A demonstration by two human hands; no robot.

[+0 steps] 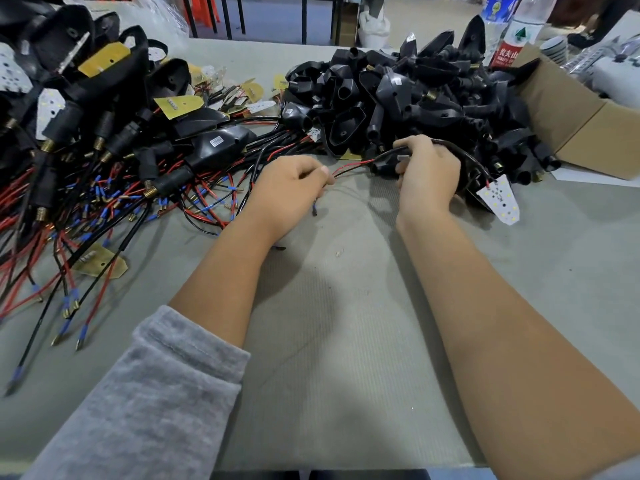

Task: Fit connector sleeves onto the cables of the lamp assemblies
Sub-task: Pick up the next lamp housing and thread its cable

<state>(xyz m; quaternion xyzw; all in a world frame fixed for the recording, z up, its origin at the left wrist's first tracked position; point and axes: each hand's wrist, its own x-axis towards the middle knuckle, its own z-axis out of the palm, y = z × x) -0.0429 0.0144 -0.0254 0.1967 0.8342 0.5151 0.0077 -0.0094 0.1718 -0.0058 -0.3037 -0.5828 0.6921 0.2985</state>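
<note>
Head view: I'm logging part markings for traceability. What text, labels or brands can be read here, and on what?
"农夫山": white characters on the red label of the plastic bottle, cut off at the box edge.
Blue-labelled bottle: print too blurred to read.
White sticker on a black lamp housing: too small to read.

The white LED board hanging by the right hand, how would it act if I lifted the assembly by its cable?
The white LED board would probably dangle and swing: only thin wires join it to the housing held by the right hand. It looks flat and light, so likely fragile at that joint.
</note>
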